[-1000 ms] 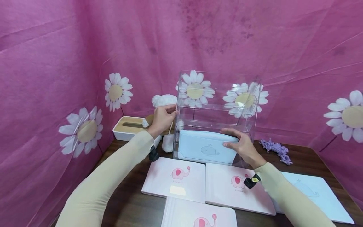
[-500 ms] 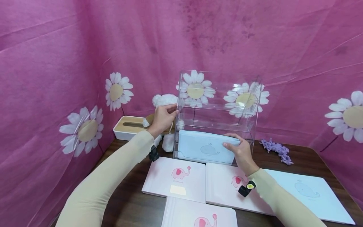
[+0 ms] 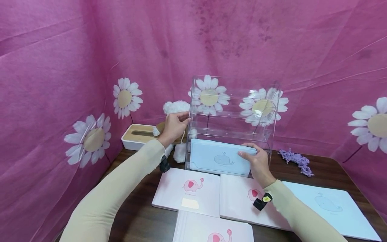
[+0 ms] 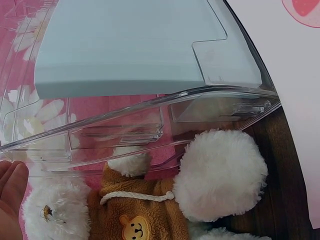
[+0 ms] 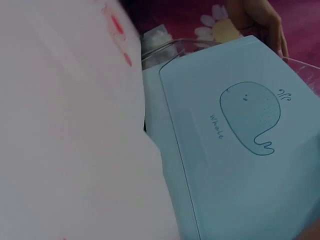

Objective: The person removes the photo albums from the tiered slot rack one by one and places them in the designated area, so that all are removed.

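Observation:
A clear plastic tiered rack (image 3: 234, 116) stands at the back of the table. My left hand (image 3: 174, 127) grips its left side edge, thumb toward the front. In the lowest tier a light-blue book (image 3: 205, 156) with a whale drawing stands leaning back. My right hand (image 3: 258, 164) pinches this book at its upper right, thumb on the cover and fingers behind the top edge. The right wrist view shows the word "Whale" on the cover (image 5: 200, 165) behind the rack's clear front lip. Only a bit of my left hand (image 4: 11, 195) shows in the left wrist view.
Pink elephant books (image 3: 193, 191) lie flat before the rack, partly under my right forearm. Another whale book (image 3: 335, 208) lies at the right. A plush toy (image 3: 176, 107) and a tissue box (image 3: 133, 144) stand left; a purple yarn bundle (image 3: 297, 160) lies right.
My right hand has shifted slightly down and toward me along the book's right end, and the book's top edge looks thinner from above. My left hand has stayed on the rack.

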Tool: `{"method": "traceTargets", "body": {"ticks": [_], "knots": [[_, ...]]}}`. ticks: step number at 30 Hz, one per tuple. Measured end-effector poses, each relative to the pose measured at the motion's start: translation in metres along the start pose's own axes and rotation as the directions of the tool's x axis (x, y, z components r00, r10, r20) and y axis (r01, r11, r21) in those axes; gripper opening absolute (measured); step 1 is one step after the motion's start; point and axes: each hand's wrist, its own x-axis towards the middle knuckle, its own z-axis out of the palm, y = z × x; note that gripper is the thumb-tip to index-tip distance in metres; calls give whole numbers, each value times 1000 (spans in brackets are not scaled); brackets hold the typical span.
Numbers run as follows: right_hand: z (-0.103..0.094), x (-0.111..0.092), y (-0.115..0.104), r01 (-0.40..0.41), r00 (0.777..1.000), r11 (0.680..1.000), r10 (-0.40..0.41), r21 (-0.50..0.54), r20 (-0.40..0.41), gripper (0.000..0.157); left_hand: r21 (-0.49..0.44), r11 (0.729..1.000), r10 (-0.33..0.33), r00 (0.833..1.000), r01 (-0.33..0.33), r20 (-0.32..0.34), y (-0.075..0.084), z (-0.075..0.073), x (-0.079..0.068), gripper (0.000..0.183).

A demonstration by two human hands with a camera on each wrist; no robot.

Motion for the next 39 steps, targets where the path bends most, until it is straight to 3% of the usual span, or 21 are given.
{"method": "traceTargets", "body": {"ticks": [7,22,30,39], "knots": [[1,-1,-9,-15,999,1000,14,-16,-49,30,-6,1000,11,1000,-11,5,-1,0,0,35],[-10,-10,-53,137,981,966,-102,218,-162,25,6,1000,1,1000,-1,-13,-1,1,1,35],[-39,-28,-76,159,973,949,-104,273,-205,26,-14,1000,13,1000,-14,-17,-1,2,1,35],[-88,-53,-88,197,965,922,-122,334,-233,32,-36,999,13,999,-14,-31,-3,2,1,33]]}}
